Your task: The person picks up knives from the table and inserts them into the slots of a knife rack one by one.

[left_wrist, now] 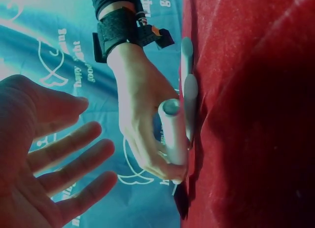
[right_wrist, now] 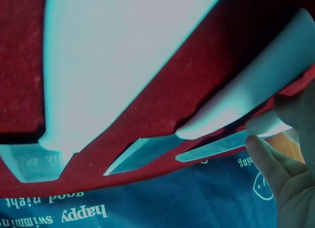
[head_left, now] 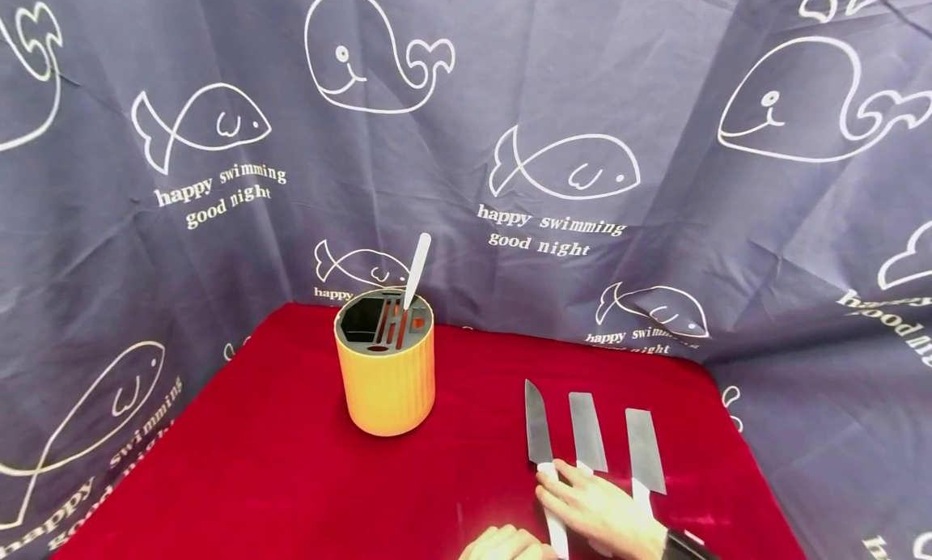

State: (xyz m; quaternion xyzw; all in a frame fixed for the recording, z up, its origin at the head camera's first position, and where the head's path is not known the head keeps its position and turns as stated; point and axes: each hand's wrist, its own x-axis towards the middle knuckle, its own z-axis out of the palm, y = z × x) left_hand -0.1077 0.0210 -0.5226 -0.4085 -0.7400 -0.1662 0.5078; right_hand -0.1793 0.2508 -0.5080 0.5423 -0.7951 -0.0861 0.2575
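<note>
Toward the front right of the red table lies a pointed kitchen knife with a white handle. My right hand pinches that handle between thumb and fingers near the blade. Beside it on the right lie two broad-bladed white-handled knives, a middle one and a far right one; my right hand and wrist partly cover their handles in the head view. My left hand is at the bottom edge, left of the handle; in the left wrist view its fingers are spread loosely with nothing in them.
A round yellow knife block with a dark slotted top stands left of the knives. One white handle sticks up from a slot, leaning right. Behind the red tablecloth hangs a blue-grey curtain with fish and whale prints.
</note>
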